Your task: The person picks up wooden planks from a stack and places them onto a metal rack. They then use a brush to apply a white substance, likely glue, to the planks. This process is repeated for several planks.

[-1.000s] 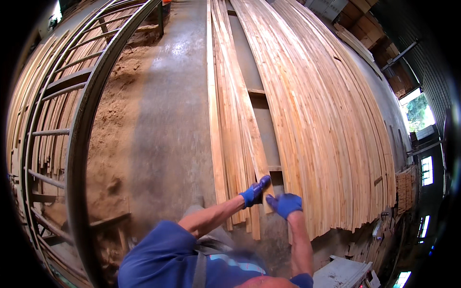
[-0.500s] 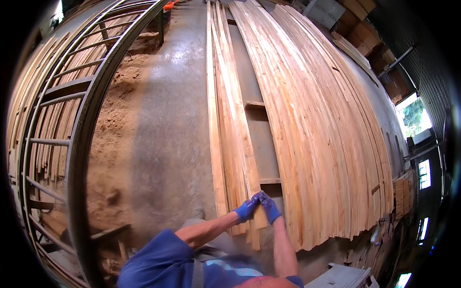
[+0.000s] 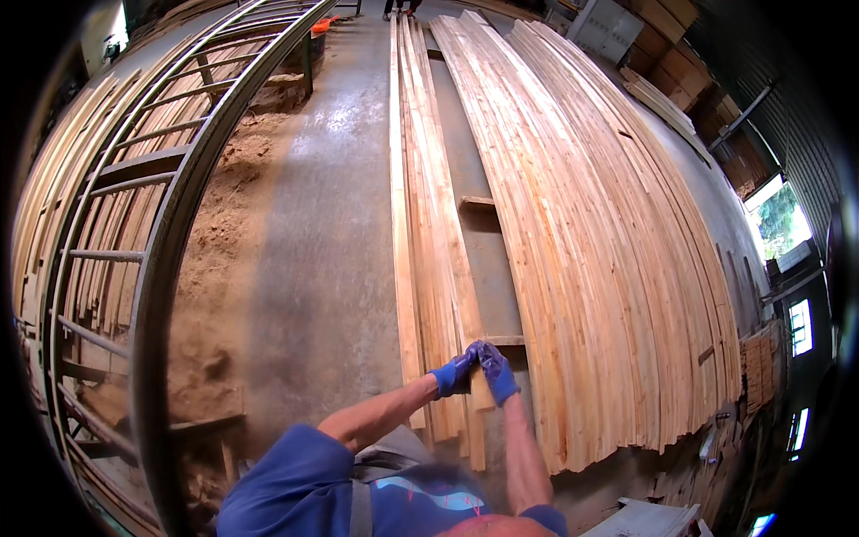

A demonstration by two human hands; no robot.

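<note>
Pale wood fills the view: a broad layer of boards point(image 3: 591, 251) lies to the right, with a narrower row of boards point(image 3: 413, 295) to the left across a gap. On that row's gap-side edge lies a long board point(image 3: 463, 295). The left hand point(image 3: 455, 372) and right hand point(image 3: 498, 372), blue-gloved, meet over it near its close end, apparently pinching its edges; fingers beneath are hidden. Uneven pulling could twist it into the gap, or trap fingertips against neighbouring wood.
</note>
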